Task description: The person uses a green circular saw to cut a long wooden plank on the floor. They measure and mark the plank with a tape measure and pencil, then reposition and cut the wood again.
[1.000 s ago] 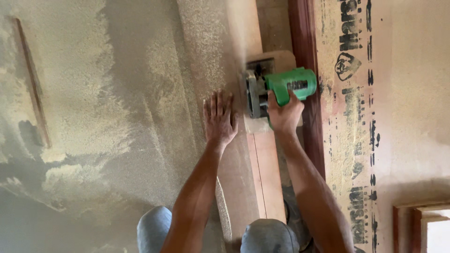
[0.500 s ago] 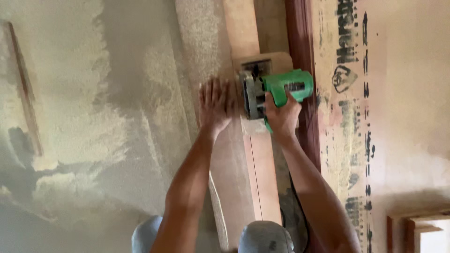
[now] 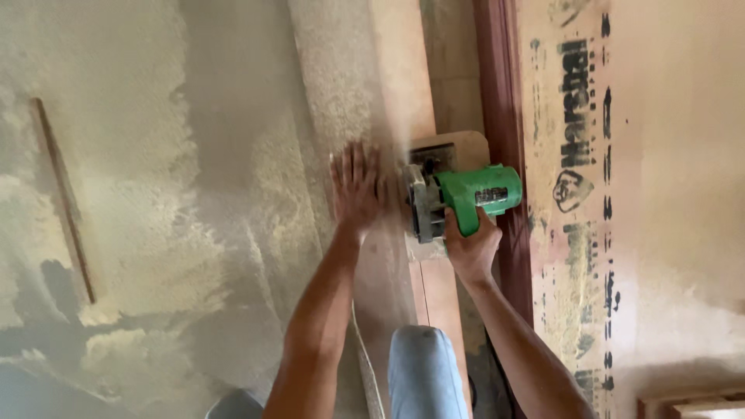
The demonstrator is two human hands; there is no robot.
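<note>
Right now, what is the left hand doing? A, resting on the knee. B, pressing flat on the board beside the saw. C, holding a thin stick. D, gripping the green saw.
B: the left hand lies flat, fingers spread, on the board just left of the green saw, which the right hand grips.

The saw (image 3: 466, 203) is bright green with a grey metal part and a small dark label. The board (image 3: 403, 101) under it is light brown, and reddish brown lower down. The strip (image 3: 500, 93) beside it is dark red-brown. Pale yellow sawdust (image 3: 132, 233) covers the grey floor in patches. The panel (image 3: 574, 256) is tan with black marks. The trouser knee (image 3: 423, 372) is light blue.
</note>
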